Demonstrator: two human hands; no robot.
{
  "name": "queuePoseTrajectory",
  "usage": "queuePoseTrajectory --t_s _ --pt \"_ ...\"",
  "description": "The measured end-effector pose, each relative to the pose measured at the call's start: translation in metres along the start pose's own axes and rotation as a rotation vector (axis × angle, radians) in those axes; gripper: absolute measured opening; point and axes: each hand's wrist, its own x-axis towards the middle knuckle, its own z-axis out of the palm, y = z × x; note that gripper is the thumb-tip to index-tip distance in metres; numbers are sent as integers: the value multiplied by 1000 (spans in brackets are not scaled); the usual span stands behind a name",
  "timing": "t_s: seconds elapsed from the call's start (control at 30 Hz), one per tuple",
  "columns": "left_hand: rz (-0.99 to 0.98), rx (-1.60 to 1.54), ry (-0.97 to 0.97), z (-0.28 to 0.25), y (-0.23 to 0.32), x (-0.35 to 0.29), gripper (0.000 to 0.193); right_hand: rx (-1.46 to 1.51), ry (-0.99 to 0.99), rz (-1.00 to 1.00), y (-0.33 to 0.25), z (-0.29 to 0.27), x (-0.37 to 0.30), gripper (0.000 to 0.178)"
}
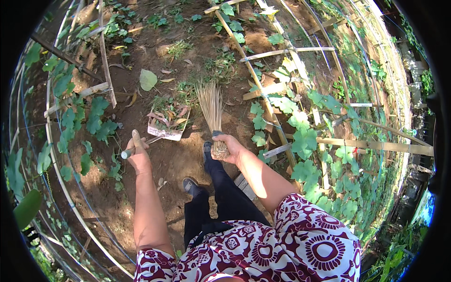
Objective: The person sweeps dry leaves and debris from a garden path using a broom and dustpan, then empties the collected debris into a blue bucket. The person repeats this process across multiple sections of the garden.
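Vine leaves (98, 117) are seen well left of the dustpan (170, 136). The dustpan's handle (126, 154) is grasped by the left hand (138, 157), nearer the body than the dustpan. A broad green leaf (148, 80) is left lying beyond the dustpan. Dry leaves (177, 122) are held in the dustpan, which is set on the soil (162, 162). Right of the dustpan, a stick broom (210, 103) is gripped near its bound end by the right hand (230, 148), bristles pointed away from the body. Farther right of the dustpan, bamboo poles (270, 110) are overgrown with vines.
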Motion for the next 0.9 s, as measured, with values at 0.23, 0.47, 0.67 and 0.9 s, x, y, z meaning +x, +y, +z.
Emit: queuePoseTrajectory --t_s 0.23,0.47,0.67,0.9 --pt "80 128 -179 17 1 22 42 -409 -38 -221 -30 -39 -78 55" --pt "52 216 -298 27 10 26 37 -988 312 -538 -115 -70 24 63" --pt "33 230 -364 35 13 10 34 -1054 413 -184 -108 -61 91 68" --pt "74 335 -417 51 -5 0 32 -778 -34 203 -49 -55 29 47"
